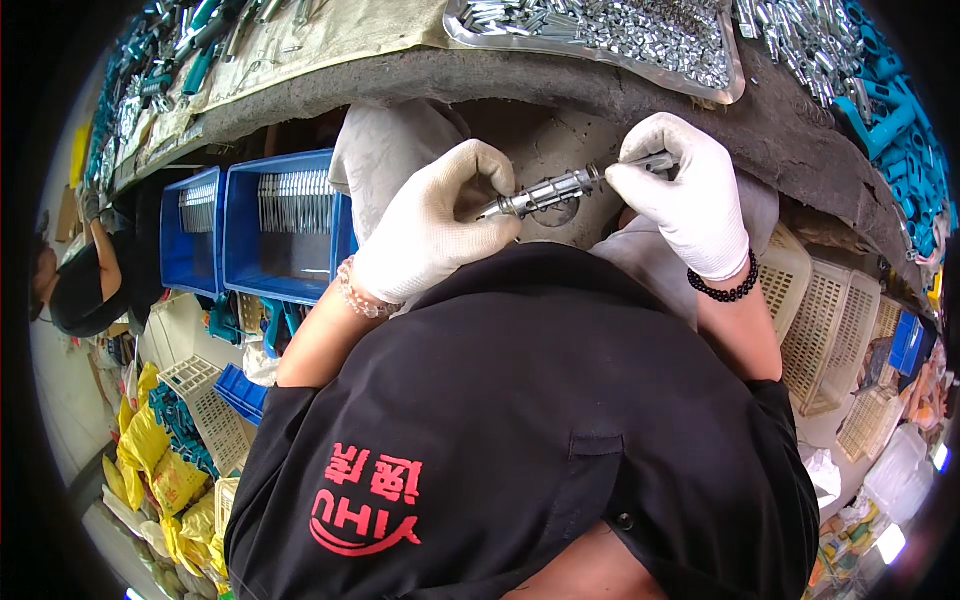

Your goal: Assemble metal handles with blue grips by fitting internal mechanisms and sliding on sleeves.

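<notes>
**Black shirt point(520, 380) foremost; metal rod point(557, 192) spanned by left hand point(435, 230) and right hand point(690, 195)**

The shirt fills the lower middle of the view. Beyond it, the silver rod, with dark coils around its shaft, is held in the air over the gap between the grey trouser legs point(385, 150), short of the desk point(350, 30).

Both hands wear white gloves. The left is curled around the rod's nearer, lower end; the right pinches the opposite end between thumb and fingers, so the piece slants up to the right.

It looks rigid and fairly light, probably hard to break, though the coils should give if squeezed lengthwise. Smooth metal may slip, perhaps more so through glove fabric. The bare ends seem the sound places to grip; pressing on the coils could shift them. Exactly how the fingertips meet the metal is hidden.

On the desk, a metal tray point(728, 90) carries small silver parts.
</notes>
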Action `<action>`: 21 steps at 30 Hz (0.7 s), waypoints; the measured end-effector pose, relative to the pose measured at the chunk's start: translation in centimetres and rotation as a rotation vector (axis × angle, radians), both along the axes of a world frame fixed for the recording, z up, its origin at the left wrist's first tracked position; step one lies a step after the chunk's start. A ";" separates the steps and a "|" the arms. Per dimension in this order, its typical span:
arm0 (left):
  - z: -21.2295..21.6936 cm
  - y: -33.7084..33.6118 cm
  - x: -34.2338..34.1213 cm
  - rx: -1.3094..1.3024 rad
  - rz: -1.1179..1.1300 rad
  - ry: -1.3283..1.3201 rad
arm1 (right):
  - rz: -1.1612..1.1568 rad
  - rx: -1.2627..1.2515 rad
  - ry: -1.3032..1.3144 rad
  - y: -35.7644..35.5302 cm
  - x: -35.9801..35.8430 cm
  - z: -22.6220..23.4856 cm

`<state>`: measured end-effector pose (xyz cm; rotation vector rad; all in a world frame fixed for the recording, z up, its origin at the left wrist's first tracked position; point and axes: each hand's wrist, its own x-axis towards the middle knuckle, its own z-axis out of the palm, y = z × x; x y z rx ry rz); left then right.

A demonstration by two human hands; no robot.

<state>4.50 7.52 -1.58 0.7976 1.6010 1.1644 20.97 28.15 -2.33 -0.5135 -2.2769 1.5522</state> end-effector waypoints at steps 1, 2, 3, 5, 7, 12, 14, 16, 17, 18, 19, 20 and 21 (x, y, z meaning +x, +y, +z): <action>-0.1 0.0 0.0 0.022 0.008 -0.038 | 0.001 0.001 -0.001 -0.1 -0.1 0.1; -0.2 0.0 0.0 0.023 0.008 -0.039 | 0.009 -0.045 -0.038 -0.4 -0.1 0.3; -0.3 0.1 0.0 0.008 -0.001 -0.026 | 0.017 -0.091 -0.074 -0.6 -0.2 0.4; -0.4 0.2 -0.1 -0.005 -0.013 -0.013 | 0.018 -0.080 -0.047 -0.8 -0.4 0.1; -0.3 0.2 -0.2 0.008 0.000 -0.117 | 0.019 -0.066 -0.022 -0.8 -0.4 -0.1; -0.2 0.4 0.0 -0.027 -0.032 -0.176 | 0.083 -0.339 0.022 -1.0 0.0 -0.5; -0.1 0.6 0.1 -0.015 -0.046 -0.190 | 0.070 -0.309 0.040 -1.2 0.2 -1.0; -0.1 0.7 0.3 0.010 -0.026 -0.162 | 0.060 -0.280 0.058 -1.6 0.1 -1.5; -0.1 0.8 0.4 0.013 -0.026 -0.160 | 0.064 -0.106 0.124 -2.0 0.1 -1.8; -0.1 0.8 0.6 0.021 -0.023 -0.179 | 0.067 0.068 0.189 -2.2 0.1 -1.8; -0.1 0.9 0.6 0.030 -0.020 -0.198 | 0.069 0.017 0.130 -2.2 0.3 -1.2; 0.0 0.9 0.4 0.035 -0.020 -0.197 | 0.069 0.021 0.131 -2.1 0.3 -1.5; 0.2 0.8 0.2 -0.009 0.006 -0.237 | -0.022 -0.164 0.169 -2.2 0.3 -2.1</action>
